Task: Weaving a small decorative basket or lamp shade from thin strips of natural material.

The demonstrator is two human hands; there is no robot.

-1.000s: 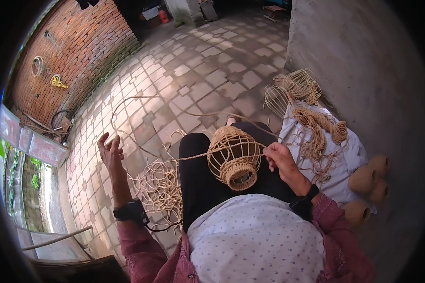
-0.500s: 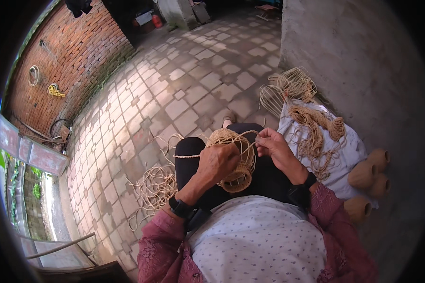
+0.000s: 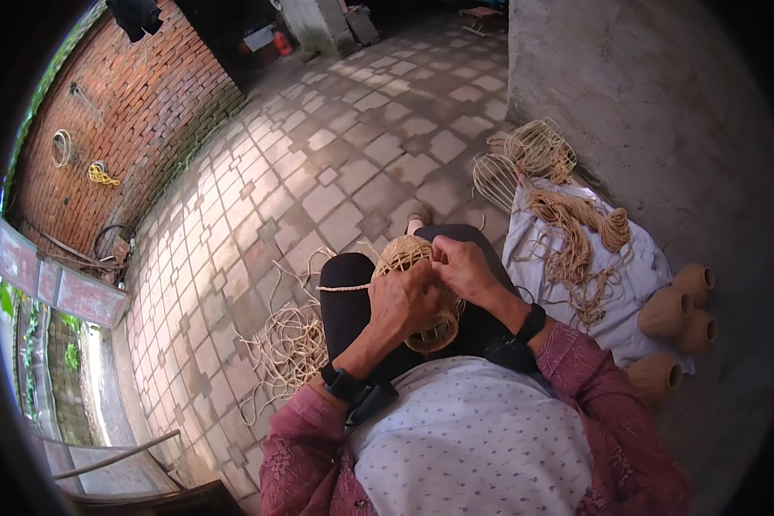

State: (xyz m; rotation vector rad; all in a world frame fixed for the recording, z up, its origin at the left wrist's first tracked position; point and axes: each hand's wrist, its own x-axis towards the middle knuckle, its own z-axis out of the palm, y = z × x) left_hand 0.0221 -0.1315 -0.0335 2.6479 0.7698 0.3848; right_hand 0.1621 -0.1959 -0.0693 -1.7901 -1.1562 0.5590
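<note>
A small woven basket (image 3: 402, 252) of straw-coloured cord rests between my thighs, its round rim (image 3: 436, 334) toward me. My left hand (image 3: 404, 301) is closed over the basket's side, its back up. A twisted cord (image 3: 346, 288) runs out from under that hand to the left, across my dark trouser leg. Right beside it, my right hand (image 3: 473, 271) is closed in a pinch on the cord against the basket's openwork; the fingertips hide the pinched strand. Loose cord (image 3: 285, 348) lies tangled on the floor by my left leg.
On the right, a white cloth (image 3: 537, 258) bears hanks of cord (image 3: 568, 236). Openwork frames (image 3: 537, 150) lie beyond it, and several tan, pot-shaped pieces (image 3: 665, 311) sit at its near edge. A grey wall (image 3: 636, 103) rises behind. Paving (image 3: 318, 202) spreads ahead.
My right hand has moved left and inward, from holding the cord out at the right to the basket beside my left hand. My left hand stays on the basket.
</note>
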